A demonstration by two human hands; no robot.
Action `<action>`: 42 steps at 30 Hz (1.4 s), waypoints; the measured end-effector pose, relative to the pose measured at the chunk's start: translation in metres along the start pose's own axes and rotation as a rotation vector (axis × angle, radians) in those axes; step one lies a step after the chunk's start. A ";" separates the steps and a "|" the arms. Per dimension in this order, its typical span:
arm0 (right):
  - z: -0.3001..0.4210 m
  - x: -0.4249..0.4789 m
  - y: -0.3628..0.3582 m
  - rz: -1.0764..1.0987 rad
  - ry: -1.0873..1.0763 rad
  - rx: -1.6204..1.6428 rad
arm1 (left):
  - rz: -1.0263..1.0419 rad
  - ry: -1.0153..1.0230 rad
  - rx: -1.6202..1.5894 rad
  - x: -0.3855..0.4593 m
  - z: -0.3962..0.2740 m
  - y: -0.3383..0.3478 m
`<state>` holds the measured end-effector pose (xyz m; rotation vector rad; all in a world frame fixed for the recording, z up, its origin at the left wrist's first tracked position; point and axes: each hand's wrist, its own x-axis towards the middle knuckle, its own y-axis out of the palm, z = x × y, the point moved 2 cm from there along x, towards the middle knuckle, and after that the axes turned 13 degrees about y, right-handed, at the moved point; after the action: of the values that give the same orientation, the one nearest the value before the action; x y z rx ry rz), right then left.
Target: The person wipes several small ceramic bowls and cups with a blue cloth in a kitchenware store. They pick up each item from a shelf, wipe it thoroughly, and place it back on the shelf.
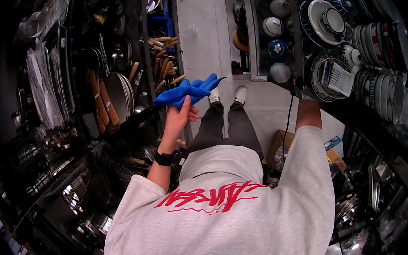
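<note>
A blue cloth (189,91) is gripped in my left hand (185,112), its thumb resting on top and its folds hanging out beyond the fingers. This hand is over the aisle, just right of a shelf with wooden-handled tools (164,64). My right hand is out of view; the forearm (309,114) passes under the shelf edge on the right. On that shelf, near the forearm, a white ridged rectangular dish (340,79) lies on stacked patterned plates (318,70).
Pans with wooden handles (106,102) and metal plates (120,91) fill the left shelves. Stacked bowls (379,93) and round lidded ceramics (273,27) stand at the right. A cardboard box (279,145) is on the floor by my legs, near a hanging black cable (288,124).
</note>
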<state>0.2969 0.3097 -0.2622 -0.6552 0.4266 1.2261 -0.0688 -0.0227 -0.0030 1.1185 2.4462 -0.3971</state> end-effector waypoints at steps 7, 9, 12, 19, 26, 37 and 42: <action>-0.004 0.002 -0.010 0.000 0.022 0.019 | -0.002 -0.017 0.038 -0.003 -0.003 0.008; -0.004 0.003 -0.012 0.001 0.026 0.019 | -0.003 -0.012 0.030 -0.003 -0.001 0.009; -0.004 0.004 -0.015 0.001 0.032 0.021 | -0.010 -0.008 0.022 -0.004 -0.005 0.012; 0.005 0.004 -0.015 0.017 0.033 0.005 | -0.029 0.000 0.024 -0.008 -0.004 0.018; 0.004 0.005 -0.026 0.006 0.036 0.020 | -0.011 0.025 0.039 -0.006 -0.005 0.020; 0.009 0.008 -0.026 0.013 0.017 0.027 | -0.010 -0.023 0.034 -0.005 -0.007 0.021; 0.012 0.005 -0.011 0.030 0.006 0.045 | -0.001 0.048 0.016 -0.005 -0.017 0.024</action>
<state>0.3084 0.3194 -0.2536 -0.6164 0.4689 1.2395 -0.0519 -0.0033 0.0123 1.1466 2.4893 -0.3946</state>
